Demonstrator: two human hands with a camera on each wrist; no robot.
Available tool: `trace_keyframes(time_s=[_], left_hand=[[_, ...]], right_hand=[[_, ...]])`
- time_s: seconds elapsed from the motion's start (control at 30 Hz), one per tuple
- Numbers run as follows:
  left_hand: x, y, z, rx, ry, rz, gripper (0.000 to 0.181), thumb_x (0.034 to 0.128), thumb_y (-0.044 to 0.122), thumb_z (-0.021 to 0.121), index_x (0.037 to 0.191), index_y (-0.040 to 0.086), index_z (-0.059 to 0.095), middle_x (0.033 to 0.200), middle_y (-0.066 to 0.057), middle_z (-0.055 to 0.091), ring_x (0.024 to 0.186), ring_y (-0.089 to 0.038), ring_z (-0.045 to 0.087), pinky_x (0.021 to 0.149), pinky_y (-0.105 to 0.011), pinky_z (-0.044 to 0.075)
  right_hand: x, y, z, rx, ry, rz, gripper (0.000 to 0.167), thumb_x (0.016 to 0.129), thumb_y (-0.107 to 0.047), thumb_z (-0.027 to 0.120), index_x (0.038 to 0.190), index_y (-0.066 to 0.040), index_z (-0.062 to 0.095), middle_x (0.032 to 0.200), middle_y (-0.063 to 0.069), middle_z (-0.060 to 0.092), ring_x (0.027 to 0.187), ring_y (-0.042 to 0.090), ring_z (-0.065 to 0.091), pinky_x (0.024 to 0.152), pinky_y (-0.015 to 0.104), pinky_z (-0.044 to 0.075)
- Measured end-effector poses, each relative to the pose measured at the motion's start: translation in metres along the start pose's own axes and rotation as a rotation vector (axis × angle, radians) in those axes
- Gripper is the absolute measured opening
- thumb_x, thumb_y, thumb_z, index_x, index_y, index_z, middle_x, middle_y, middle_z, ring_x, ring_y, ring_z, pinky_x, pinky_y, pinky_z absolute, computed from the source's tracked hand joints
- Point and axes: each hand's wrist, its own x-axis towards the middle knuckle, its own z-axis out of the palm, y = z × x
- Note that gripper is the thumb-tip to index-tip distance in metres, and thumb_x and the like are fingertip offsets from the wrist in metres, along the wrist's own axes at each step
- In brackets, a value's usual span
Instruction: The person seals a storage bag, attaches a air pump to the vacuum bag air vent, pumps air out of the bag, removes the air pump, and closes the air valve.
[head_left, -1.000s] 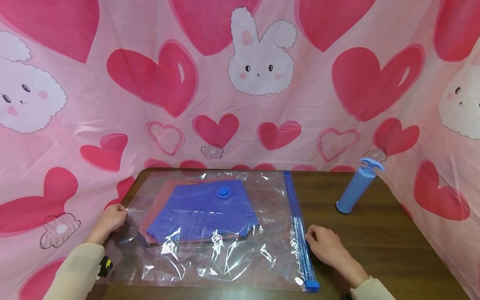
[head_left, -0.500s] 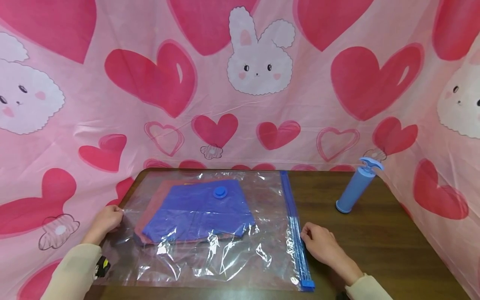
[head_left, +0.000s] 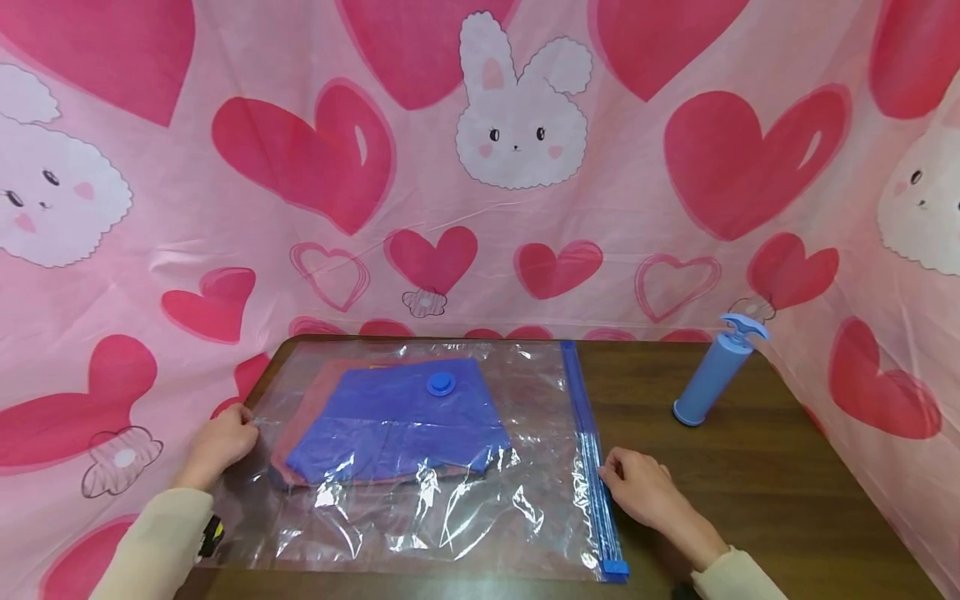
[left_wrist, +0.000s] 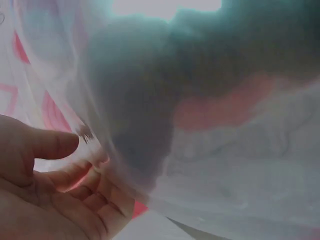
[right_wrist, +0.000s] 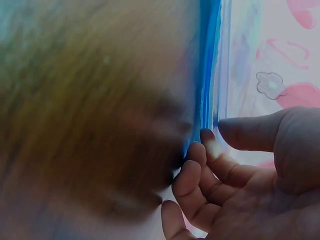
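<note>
A clear vacuum storage bag (head_left: 525, 533) lies flat on the table, its blue zip strip (head_left: 597, 475) along the right side. Inside it are folded blue cloth (head_left: 397, 425) and pinkish cloth (head_left: 307, 408), and a round blue valve (head_left: 441, 383) sits above them. My left hand (head_left: 223, 446) is at the bag's left edge; in the left wrist view its thumb (left_wrist: 57, 145) stands apart from the loosely bent fingers beside the film. With thumb and forefinger, my right hand (head_left: 645, 487) pinches the bag's edge at the zip strip, also visible in the right wrist view.
A blue hand pump (head_left: 708, 379) stands upright at the table's back right. At the strip's near end sits a blue zip slider (head_left: 615, 568). The dark wooden table (head_left: 772, 492) ends against a pink curtain (head_left: 480, 208) with hearts and rabbits.
The bag shifted slightly left between the first two frames, with both hands. Since then my left hand has moved slightly right over the bag's edge, while bag and right hand stay put.
</note>
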Motion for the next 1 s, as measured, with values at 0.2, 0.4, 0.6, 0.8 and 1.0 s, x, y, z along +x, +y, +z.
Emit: trace_keyframes(time_s=[0.2, 0.4, 0.6, 0.8, 1.0], left_hand=[[-0.001, 0.023, 0.01, 0.087, -0.024, -0.025, 0.066, 0.0958, 0.019, 0.063, 0.137, -0.024, 0.036, 0.124, -0.05, 0.04, 0.116, -0.069, 0.041, 0.096, -0.078, 0.038], [-0.008, 0.06, 0.017, 0.116, -0.023, 0.008, 0.076, 0.0965, 0.026, 0.068, 0.149, -0.017, 0.034, 0.138, -0.048, 0.034, 0.127, -0.07, 0.031, 0.096, -0.086, 0.032], [-0.017, 0.103, 0.031, 0.103, 0.084, 0.208, 0.051, 0.097, 0.021, 0.071, 0.135, -0.012, 0.059, 0.128, -0.04, 0.057, 0.117, -0.062, 0.055, 0.091, -0.076, 0.046], [-0.035, 0.153, 0.048, 0.097, 0.092, 0.338, 0.039, 0.096, 0.019, 0.075, 0.126, -0.006, 0.069, 0.121, -0.029, 0.067, 0.113, -0.05, 0.065, 0.091, -0.067, 0.052], [-0.056, 0.198, 0.066, 0.087, 0.104, 0.45, 0.033, 0.0958, 0.019, 0.077, 0.122, 0.0, 0.073, 0.118, -0.019, 0.069, 0.111, -0.043, 0.067, 0.09, -0.062, 0.055]], right_hand=[[-0.009, -0.001, -0.004, -0.019, -0.033, 0.001, 0.016, 0.101, -0.017, 0.069, 0.086, -0.012, 0.064, 0.072, 0.0, 0.054, 0.071, 0.018, 0.052, 0.075, 0.044, 0.04], [-0.021, -0.001, -0.005, 0.022, -0.06, -0.007, 0.023, 0.1, -0.018, 0.073, 0.081, -0.013, 0.06, 0.069, 0.0, 0.051, 0.067, 0.018, 0.049, 0.069, 0.039, 0.037], [-0.031, -0.001, -0.007, 0.069, -0.092, -0.018, 0.027, 0.098, -0.018, 0.075, 0.078, -0.013, 0.058, 0.069, 0.0, 0.051, 0.065, 0.018, 0.048, 0.063, 0.033, 0.036], [-0.032, 0.004, -0.008, 0.13, -0.118, -0.071, 0.025, 0.099, -0.019, 0.073, 0.079, -0.012, 0.06, 0.07, -0.001, 0.051, 0.065, 0.016, 0.048, 0.059, 0.029, 0.037], [-0.021, 0.034, 0.004, 0.193, -0.1, -0.234, 0.022, 0.103, -0.027, 0.069, 0.086, -0.014, 0.062, 0.073, -0.006, 0.051, 0.065, 0.012, 0.047, 0.057, 0.029, 0.037]])
